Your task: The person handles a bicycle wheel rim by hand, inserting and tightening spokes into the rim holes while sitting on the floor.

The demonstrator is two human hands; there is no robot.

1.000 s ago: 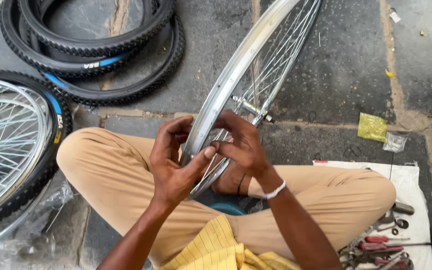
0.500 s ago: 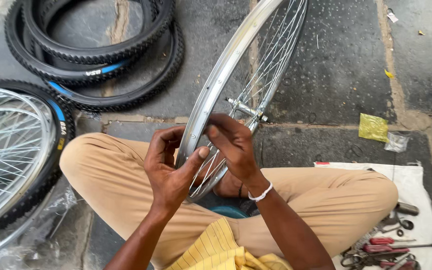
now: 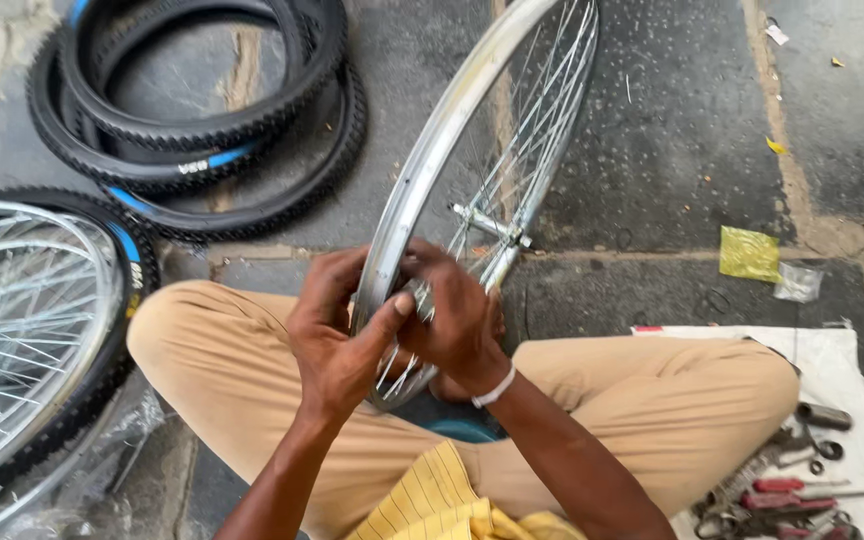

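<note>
Wheel rim (image 3: 422, 190) upright btwn knees, bare, no tyre | left hand (image 3: 337, 345) clamped on rim edge | right hand (image 3: 452, 320) pinching spokes inside | imo keep rim steady w/ left.

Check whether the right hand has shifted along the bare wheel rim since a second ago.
Cannot tell. The right hand stays on the rim just below the hub axle; apparent shifts match camera motion.
</note>
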